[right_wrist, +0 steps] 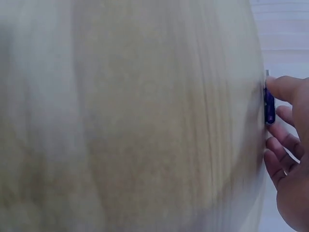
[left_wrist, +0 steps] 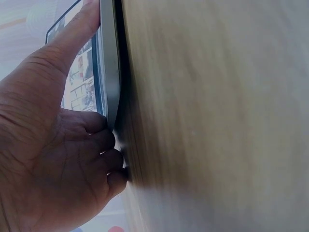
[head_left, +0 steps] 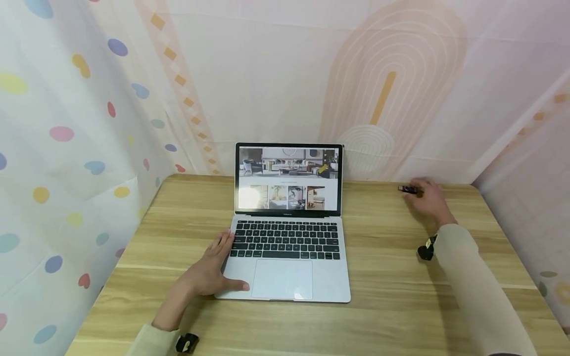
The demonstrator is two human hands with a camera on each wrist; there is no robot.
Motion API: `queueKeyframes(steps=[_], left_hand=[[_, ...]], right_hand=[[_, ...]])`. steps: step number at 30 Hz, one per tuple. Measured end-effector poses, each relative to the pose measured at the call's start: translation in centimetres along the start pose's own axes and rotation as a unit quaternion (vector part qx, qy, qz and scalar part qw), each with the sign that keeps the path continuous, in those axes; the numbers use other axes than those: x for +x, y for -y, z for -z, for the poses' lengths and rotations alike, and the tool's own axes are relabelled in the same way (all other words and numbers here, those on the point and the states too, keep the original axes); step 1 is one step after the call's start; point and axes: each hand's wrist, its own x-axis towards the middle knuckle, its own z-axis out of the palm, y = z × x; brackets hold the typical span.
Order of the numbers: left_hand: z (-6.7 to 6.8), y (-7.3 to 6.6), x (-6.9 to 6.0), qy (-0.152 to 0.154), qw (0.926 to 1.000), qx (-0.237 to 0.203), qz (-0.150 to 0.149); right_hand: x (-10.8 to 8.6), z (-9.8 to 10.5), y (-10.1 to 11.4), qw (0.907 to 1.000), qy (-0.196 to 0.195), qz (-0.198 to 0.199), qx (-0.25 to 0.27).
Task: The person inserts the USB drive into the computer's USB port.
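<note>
An open silver laptop (head_left: 285,277) stands on the wooden table, its lit screen showing a web page with room pictures. My left hand (head_left: 211,269) rests at its left side: the thumb lies on the palm rest, and the other fingers lie against the edge beside the keyboard. From the left wrist, this hand (left_wrist: 58,145) touches the laptop's side edge (left_wrist: 111,63). Near the table's back right, my right hand (head_left: 428,200) pinches a small dark USB flash drive (head_left: 407,189), metal plug pointing left. In the right wrist view the drive (right_wrist: 269,106) looks purple-blue, under the thumb.
Wood-grain table (head_left: 392,296) surrounds the laptop. Behind it hangs a patterned cloth (head_left: 276,74), with a polka-dot cloth (head_left: 80,163) at the left. A dark wrist device (head_left: 426,249) sits by the right sleeve.
</note>
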Motion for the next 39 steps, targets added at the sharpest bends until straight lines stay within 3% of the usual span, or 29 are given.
queueKeyframes(steps=[11,16,32,39], left_hand=[[0.1,0.1,0.1,-0.003,1.0,0.001,-0.001],[0.0,-0.1,-0.2,-0.001,1.0,-0.004,-0.002],[0.2,-0.5,-0.3,-0.001,1.0,-0.003,0.0],[0.3,-0.6,-0.3,-0.002,1.0,0.002,0.003]], right_hand=[[0.5,-1.6,0.1,0.9947,-0.096,0.034,-0.011],[0.4,-2.2,0.7,0.9907,-0.135,0.014,0.011],[-0.4,-2.0,0.8,0.9908,-0.134,-0.013,0.014],[-1.1,-1.7,0.7,0.9902,-0.134,-0.001,0.038]])
